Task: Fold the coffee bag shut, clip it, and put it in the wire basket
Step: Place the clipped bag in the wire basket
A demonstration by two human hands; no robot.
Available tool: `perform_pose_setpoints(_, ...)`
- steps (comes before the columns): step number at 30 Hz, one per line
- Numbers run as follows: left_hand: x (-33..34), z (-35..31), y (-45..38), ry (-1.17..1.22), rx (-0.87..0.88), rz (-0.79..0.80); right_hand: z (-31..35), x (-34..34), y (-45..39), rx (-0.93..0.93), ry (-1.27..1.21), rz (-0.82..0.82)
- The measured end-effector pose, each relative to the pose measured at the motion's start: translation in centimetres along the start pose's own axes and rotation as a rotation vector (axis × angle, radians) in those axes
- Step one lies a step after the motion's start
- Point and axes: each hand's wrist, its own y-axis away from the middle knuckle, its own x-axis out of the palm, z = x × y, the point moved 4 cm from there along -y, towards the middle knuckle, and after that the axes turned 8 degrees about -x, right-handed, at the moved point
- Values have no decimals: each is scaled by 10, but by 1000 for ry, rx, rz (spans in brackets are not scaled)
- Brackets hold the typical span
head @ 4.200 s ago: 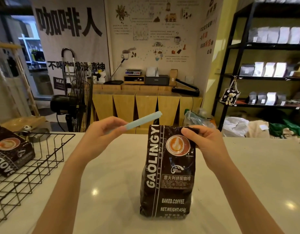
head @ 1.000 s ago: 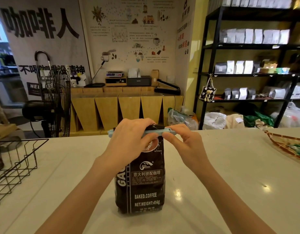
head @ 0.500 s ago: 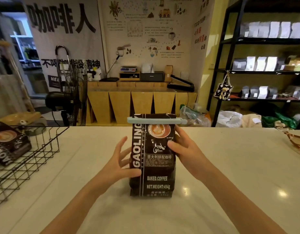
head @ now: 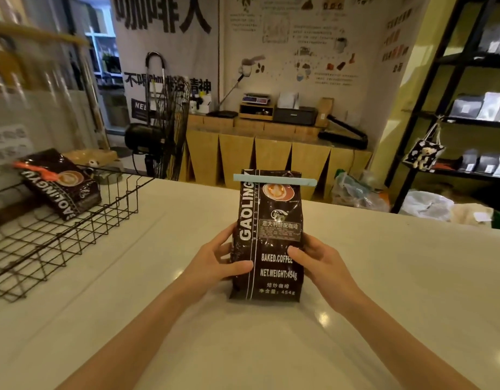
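Observation:
A dark coffee bag (head: 270,220) stands upright on the white counter (head: 398,277), its top folded over and held by a light blue clip (head: 274,180) that runs across it. My left hand (head: 218,263) grips the bag's left side with the thumb on the front. My right hand (head: 319,263) grips its right side the same way. The black wire basket (head: 60,237) sits on the counter to the left, apart from the bag. Another coffee bag (head: 63,184) with an orange clip lies in it.
Beyond the counter's far edge stand a black fan (head: 158,130) and a wooden sideboard (head: 271,156) with a printer and scale. Black shelving (head: 468,114) with pouches fills the right. Plastic bags (head: 355,192) lie on the floor behind the counter.
Both hands left the clip, dropped down the bag and closed on its lower sides. The view has swung left, so more of the basket shows.

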Motion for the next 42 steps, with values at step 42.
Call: perform_pose_setpoints(42,-398,-27,161,-779,-109,-1159,21,501,-183,186,-40,793)
